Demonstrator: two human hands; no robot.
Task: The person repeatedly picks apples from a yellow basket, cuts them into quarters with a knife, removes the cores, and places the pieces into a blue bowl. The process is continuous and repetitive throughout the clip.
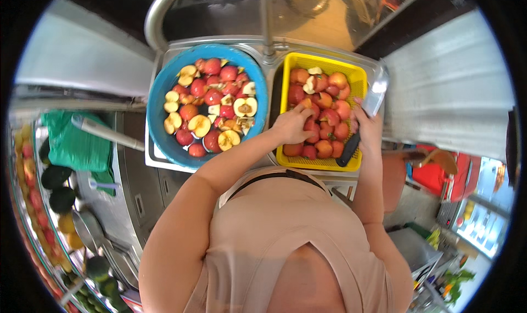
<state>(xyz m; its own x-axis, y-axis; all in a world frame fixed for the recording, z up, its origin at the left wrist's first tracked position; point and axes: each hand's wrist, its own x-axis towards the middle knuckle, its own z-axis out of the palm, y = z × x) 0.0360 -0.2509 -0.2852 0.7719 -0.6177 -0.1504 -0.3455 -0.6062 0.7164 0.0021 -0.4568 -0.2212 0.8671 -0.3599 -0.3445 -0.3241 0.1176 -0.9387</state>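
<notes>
My left hand [293, 125] reaches over the left side of a yellow plastic basket [288, 61], its fingers down among red apples [330, 117]. An apple lies between its thumb and fingers; whether they grip it cannot be told. At the basket's right rim, my right hand [368, 127] is closed around a kitchen knife [375, 90]. Its broad blade points away from me, and the black handle end hangs over the basket's near right corner. Pale cut apple pieces [309, 84] lie at the basket's far left.
A blue plastic tub [153, 107] of water, left of the basket, holds whole, halved and chopped apples [200, 126]. Both containers sit in a steel double sink [269, 76]. A curved faucet [154, 22] rises behind. At left are a green plastic bag [76, 144] and a metal pan [88, 228].
</notes>
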